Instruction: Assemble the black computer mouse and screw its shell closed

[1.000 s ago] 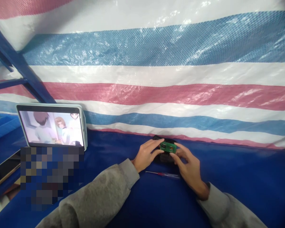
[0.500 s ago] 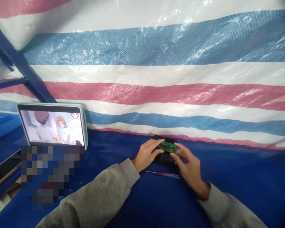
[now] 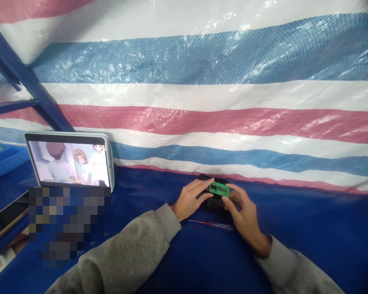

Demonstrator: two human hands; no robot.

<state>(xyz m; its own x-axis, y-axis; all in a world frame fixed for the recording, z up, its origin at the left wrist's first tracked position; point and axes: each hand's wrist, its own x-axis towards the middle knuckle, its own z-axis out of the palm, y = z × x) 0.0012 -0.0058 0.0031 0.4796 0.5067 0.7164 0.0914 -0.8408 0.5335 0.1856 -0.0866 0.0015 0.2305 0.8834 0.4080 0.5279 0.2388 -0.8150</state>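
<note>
A small green circuit board (image 3: 219,189) is held between both hands, above a black object (image 3: 214,204) that lies on the blue surface. My left hand (image 3: 191,199) pinches the board's left end between thumb and fingers. On the other side, my right hand (image 3: 243,208) grips the right end in the same way. A thin screwdriver (image 3: 213,224) with a red and clear handle lies just in front of the black object, its right end close to my right hand.
A tablet (image 3: 69,161) showing a cartoon stands at the left. Beside it are a phone (image 3: 7,216), a pixelated patch and a blue tray (image 3: 9,161). A striped sheet (image 3: 202,122) hangs behind the blue surface (image 3: 309,228).
The green board has shifted slightly to the right and its face looks brighter, as if tilted a little. Both hands keep their pinch on it.
</note>
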